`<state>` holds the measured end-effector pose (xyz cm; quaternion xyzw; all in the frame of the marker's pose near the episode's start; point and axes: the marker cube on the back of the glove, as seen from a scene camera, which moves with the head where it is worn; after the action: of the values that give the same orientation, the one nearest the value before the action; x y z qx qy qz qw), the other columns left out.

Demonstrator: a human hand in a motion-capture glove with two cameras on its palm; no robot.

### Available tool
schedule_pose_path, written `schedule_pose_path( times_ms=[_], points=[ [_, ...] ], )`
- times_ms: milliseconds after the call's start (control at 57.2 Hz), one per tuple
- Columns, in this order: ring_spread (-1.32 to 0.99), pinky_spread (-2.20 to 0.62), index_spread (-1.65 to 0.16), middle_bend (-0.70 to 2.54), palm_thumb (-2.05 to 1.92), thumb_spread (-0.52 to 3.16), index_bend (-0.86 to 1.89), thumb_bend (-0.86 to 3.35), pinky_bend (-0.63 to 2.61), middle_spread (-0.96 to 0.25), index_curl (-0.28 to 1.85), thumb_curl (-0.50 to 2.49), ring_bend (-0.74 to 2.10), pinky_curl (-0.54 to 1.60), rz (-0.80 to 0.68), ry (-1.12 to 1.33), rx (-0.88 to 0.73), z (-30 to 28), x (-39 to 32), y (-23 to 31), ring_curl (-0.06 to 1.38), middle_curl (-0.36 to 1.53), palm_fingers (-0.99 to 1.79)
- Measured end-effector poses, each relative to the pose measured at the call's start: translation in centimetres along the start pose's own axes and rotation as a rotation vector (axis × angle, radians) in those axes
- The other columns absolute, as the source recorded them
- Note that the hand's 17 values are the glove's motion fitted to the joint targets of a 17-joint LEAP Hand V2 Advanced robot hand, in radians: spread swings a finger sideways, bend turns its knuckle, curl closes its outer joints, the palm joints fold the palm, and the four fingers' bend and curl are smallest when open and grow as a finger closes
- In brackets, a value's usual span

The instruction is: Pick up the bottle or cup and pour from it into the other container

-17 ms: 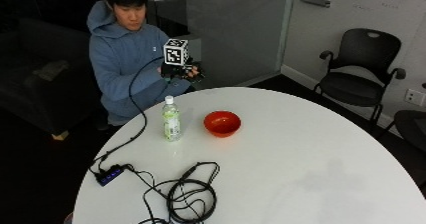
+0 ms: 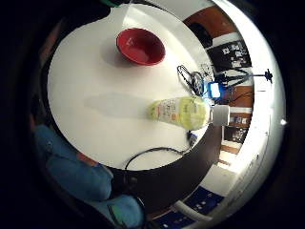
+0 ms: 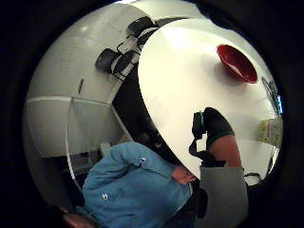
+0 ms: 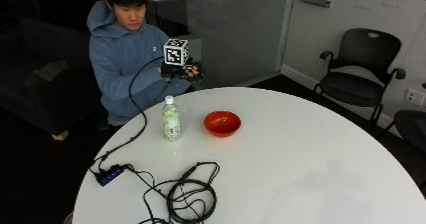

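The gloved right hand point(image 4: 181, 72) is raised at the table's far edge, gripping nothing; whether its fingers are curled, I can't tell. The bottle point(image 4: 171, 119) stands upright just left of the red bowl point(image 4: 221, 123). Nothing's begun; next it must reach down for the bottle.

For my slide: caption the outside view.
Gloved right hand raised above the table edge, clear of the upright bottle and red bowl.

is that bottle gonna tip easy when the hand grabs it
Probably fairly tippy: the bottle stands upright, tall and narrow, on the smooth table. It looks mostly full of pale liquid, so likely heavy for its size. The right hand is raised clear of it; a grasp around its middle seems safest.
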<state>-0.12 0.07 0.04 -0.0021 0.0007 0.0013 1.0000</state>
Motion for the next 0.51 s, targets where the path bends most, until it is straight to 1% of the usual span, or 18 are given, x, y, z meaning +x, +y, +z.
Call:
schedule_pose_path(
  times_ms=[87,192,437,507],
  points=[
    [0.11,0.14,-0.27,0.17,0.67,0.59,0.17,0.38,0.48,0.01,0.12,0.2,0.35,0.15,0.002,0.008,-0.018,0.2,-0.2,0.3,0.12,0.08,0.37],
    [0.14,0.18,-0.32,0.18,0.71,0.76,0.16,0.34,0.51,0.01,0.16,0.25,0.37,0.18,0.011,0.011,-0.031,0.5,-0.2,0.8,0.15,0.13,0.34],
    [0.16,0.21,-0.35,0.18,0.76,0.93,0.16,0.23,0.53,0.01,0.22,0.33,0.39,0.21,0.035,0.014,-0.001,0.1,0.3,1.4,0.2,0.19,0.31],
    [0.17,0.21,-0.35,0.18,0.77,0.95,0.16,0.19,0.53,0.01,0.24,0.35,0.39,0.22,0.017,0.046,0.012,-0.1,0.7,1.8,0.21,0.2,0.3]
  ],
)
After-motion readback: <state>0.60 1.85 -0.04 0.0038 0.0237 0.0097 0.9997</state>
